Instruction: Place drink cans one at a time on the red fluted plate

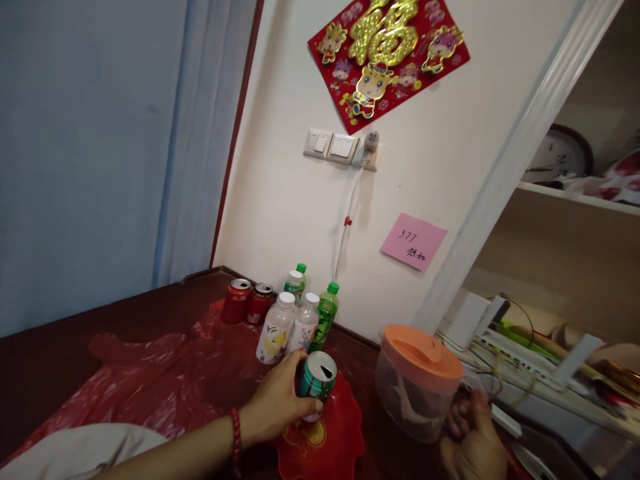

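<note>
My left hand (280, 400), with a red bead bracelet on the wrist, is closed round an opened green can (318, 379) above a red scalloped tray (340, 437). Just beyond the can stand two white-capped bottles, one with a yellow fruit print (275, 333) and one beside it (303, 325). At the right, my right hand (473, 437) has its fingers curled at the handle of a clear plastic pitcher (413, 413) with an orange lid (424, 353). The pitcher stands on the dark red table.
Two red cans (237, 303) and green-capped bottles (326, 312) stand by the wall. A crumpled red plastic bag (145, 380) covers the left of the table. Shelves with a white router (530, 365) and cables are at the right.
</note>
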Motion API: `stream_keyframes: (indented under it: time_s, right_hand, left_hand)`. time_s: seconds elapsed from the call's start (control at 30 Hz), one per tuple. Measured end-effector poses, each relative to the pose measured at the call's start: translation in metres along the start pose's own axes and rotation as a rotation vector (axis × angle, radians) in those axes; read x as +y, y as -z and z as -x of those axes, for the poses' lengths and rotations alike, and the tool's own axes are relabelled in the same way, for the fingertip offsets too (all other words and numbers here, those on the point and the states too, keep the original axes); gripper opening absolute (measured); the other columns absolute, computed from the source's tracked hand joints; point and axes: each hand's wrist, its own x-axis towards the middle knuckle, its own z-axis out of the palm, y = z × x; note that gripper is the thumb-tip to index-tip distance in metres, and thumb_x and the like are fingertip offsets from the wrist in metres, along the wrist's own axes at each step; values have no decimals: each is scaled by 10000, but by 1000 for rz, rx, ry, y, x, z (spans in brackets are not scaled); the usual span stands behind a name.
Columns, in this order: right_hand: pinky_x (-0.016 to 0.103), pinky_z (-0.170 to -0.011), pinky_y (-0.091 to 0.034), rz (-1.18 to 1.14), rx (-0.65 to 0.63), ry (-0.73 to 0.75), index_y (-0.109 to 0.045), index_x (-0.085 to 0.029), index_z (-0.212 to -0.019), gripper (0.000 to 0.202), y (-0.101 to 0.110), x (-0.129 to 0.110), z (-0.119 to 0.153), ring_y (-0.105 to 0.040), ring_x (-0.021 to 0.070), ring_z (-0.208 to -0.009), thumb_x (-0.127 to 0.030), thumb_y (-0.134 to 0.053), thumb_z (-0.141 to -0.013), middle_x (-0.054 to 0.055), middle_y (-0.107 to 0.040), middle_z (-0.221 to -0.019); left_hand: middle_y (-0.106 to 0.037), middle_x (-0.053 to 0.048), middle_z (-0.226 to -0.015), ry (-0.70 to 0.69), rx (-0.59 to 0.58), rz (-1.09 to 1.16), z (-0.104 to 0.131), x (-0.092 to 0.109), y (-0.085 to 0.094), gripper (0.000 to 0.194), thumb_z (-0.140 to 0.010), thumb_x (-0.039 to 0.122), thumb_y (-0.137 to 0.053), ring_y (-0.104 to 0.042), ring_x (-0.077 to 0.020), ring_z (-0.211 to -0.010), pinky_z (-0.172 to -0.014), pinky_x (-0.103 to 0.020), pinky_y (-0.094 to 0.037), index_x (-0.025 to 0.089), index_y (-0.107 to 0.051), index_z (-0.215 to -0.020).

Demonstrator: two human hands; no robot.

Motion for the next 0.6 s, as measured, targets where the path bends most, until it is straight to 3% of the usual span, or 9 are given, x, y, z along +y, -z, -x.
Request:
stream_keyframes:
  time_s: [0.23, 0.43, 0.6]
  right_hand:
    - [107, -349, -287, 29, 11, -79, -531, -205, -686, 591, -2, -24, -8, -319, 13, -391, -531, -1002, -538, -124, -440, -536]
    - [193, -441, -492, 79, 67, -213, -630, -206, -746, 531, 1, -46, -12, -561, 90, -485, -458, -1028, -499, -91, -586, -587]
    - [219, -422, -502, 89, 83, -254, -676, -209, -811, 579, 1, -59, -9, -582, 106, -511, -445, -1044, -431, -81, -631, -653]
  left_hand:
    - [-697, -109, -1352, -12, -50, -95, 6, 1, 0, 692, -649, 363, -850, -615, -365, -1252, -1088, -453, -451, 230, -610, -1285]
    - [-700, -101, -1351, 0, -77, -164, 9, 5, 1, 756, -631, 348, -876, -614, -375, -1256, -1043, -440, -463, 240, -609, -1331]
    - [-710, -61, -1353, -36, -89, -158, 10, 10, 3, 765, -607, 307, -888, -613, -359, -1259, -1079, -438, -437, 259, -649, -1332]
